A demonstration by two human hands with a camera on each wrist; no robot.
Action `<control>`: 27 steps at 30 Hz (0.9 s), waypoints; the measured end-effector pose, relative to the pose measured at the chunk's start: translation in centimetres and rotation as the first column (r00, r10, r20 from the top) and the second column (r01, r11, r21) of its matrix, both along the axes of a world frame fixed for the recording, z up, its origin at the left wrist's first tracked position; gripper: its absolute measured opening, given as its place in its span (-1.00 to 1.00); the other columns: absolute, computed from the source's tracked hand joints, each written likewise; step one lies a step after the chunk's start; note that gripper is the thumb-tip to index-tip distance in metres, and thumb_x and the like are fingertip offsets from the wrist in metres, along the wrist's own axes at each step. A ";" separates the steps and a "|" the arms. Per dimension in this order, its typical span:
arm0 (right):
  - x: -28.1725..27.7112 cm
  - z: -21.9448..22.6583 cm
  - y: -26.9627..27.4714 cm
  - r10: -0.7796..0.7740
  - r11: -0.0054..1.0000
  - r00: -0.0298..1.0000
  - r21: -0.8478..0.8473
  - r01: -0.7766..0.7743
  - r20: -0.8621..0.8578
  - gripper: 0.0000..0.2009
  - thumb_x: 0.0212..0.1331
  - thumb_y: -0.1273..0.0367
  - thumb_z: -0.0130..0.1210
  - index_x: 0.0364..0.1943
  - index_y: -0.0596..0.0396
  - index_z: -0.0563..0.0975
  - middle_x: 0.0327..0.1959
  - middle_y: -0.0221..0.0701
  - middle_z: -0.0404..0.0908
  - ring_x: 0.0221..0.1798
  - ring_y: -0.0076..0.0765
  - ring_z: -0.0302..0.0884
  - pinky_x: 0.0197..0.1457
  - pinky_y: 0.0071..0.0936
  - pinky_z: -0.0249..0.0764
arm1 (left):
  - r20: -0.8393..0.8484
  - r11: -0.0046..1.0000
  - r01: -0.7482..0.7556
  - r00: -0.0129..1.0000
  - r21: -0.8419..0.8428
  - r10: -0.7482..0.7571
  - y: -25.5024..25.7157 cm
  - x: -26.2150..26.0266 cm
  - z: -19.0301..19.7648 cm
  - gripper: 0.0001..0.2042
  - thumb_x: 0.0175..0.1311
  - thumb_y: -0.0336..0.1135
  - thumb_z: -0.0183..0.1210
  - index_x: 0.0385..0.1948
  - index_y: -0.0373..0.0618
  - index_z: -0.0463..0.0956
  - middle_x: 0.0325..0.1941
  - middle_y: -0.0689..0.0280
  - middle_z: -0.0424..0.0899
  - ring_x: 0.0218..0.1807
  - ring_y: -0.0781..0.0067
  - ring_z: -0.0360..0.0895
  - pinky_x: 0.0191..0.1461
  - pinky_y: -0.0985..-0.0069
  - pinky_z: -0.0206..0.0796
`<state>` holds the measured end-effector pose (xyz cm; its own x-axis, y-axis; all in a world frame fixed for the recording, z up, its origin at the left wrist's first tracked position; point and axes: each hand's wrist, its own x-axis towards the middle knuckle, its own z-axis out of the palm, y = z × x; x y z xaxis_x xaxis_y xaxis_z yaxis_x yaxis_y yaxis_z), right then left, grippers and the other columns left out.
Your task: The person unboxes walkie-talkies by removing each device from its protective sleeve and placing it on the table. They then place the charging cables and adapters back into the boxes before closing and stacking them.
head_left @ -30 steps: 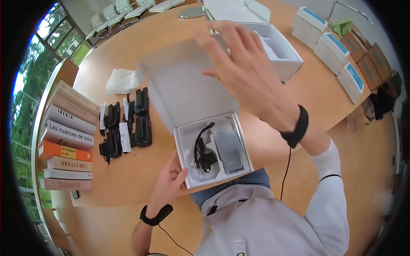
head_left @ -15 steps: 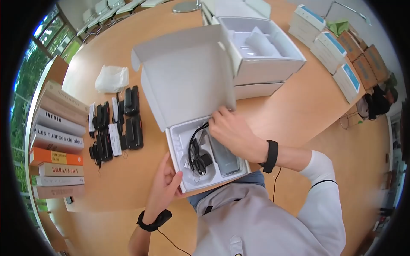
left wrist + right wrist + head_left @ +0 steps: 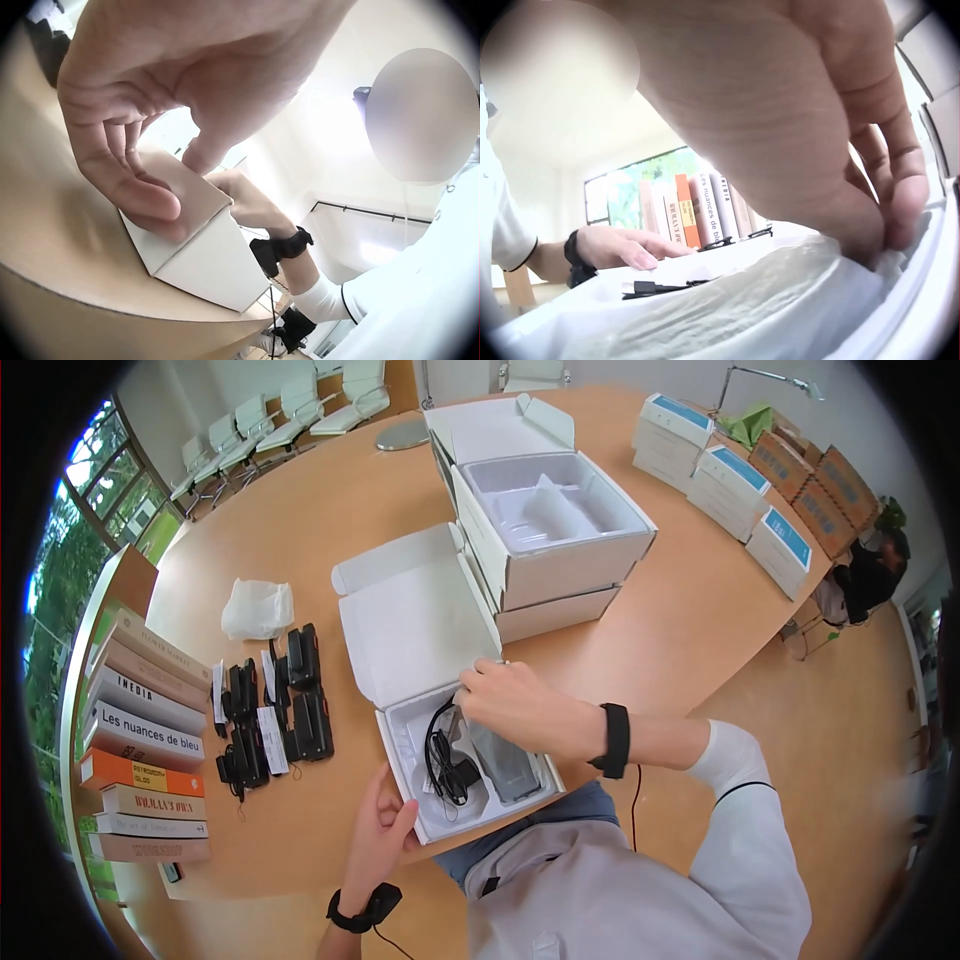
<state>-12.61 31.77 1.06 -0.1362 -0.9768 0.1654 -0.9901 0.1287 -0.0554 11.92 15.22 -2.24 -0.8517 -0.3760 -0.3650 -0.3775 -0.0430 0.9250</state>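
An open white box (image 3: 535, 807) stands at the table's front edge, its lid (image 3: 415, 615) folded back. In its moulded tray lies a grey device in a clear plastic bag (image 3: 508, 768), beside a black coiled cable with a plug (image 3: 457, 778). My left hand (image 3: 378, 828) holds the box's left side, thumb by the rim and fingers along the outer wall. At the bag's far end, my right hand (image 3: 522, 708) pinches the plastic between thumb and fingers; the right wrist view shows the crinkled bag (image 3: 757, 300) stretching from the fingertips.
Black devices (image 3: 312, 725) with white labels lie to the left, near a crumpled white bag (image 3: 257, 610). A row of books (image 3: 150, 735) lines the left edge. Stacked open white boxes (image 3: 560, 585) stand behind; blue-labelled boxes (image 3: 728, 490) and brown cartons (image 3: 825, 500) sit at the back right.
My right hand has come down from over the lid into the box and now pinches the bag's far end. The lid has tipped further back. My left hand stays on the box.
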 end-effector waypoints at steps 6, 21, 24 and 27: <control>-0.1 3.2 3.9 0.088 0.982 0.895 -0.188 -0.005 0.438 -0.81 0.04 0.60 0.20 -0.22 0.22 0.55 -0.15 -0.22 0.53 -0.03 0.04 0.52 0.11 -0.17 0.52 | -0.166 0.733 0.006 0.973 -0.680 -0.161 0.5 -0.9 3.1 -0.38 0.31 -0.47 0.38 0.43 -0.23 0.41 -0.14 0.24 0.62 -0.10 0.39 0.58 -0.13 0.51 0.48; 0.0 11.7 5.5 0.230 0.961 0.211 -0.256 0.106 0.950 -0.85 0.36 0.56 0.18 -0.05 0.17 0.61 -0.21 -0.35 0.70 -0.21 -0.42 0.59 -0.03 -0.42 0.50 | -0.470 0.981 0.191 0.864 -0.029 -0.182 5.2 -6.9 3.9 -0.44 0.42 -0.44 0.30 0.40 -0.24 0.28 0.21 0.17 0.60 0.22 0.37 0.54 0.29 0.43 0.39; -1.3 11.3 5.1 0.055 0.993 0.505 -0.099 0.060 0.861 -0.82 0.37 0.59 0.13 -0.02 0.22 0.65 -0.22 -0.29 0.74 -0.20 -0.36 0.61 -0.01 -0.39 0.52 | -0.491 0.959 0.088 0.844 -0.271 -0.216 4.5 -6.9 6.0 -0.38 0.43 -0.34 0.34 0.44 -0.25 0.27 0.25 0.03 0.60 0.21 0.14 0.60 0.33 0.33 0.41; -0.9 11.4 4.7 0.032 0.998 0.509 -0.053 0.027 0.860 -0.77 0.37 0.61 0.10 0.03 0.23 0.68 -0.20 -0.24 0.77 -0.20 -0.32 0.62 -0.02 -0.38 0.53 | -0.372 0.945 0.115 0.899 -0.306 -0.230 3.8 -6.2 6.6 -0.37 0.41 -0.31 0.37 0.44 -0.25 0.30 0.28 -0.05 0.61 0.22 -0.01 0.63 0.32 0.26 0.45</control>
<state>-13.49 36.43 12.42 -0.2381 -0.9711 0.0181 -0.4525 0.0944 -0.8867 5.69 18.97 4.31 -0.9631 -0.2447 0.1122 0.0459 0.2614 0.9641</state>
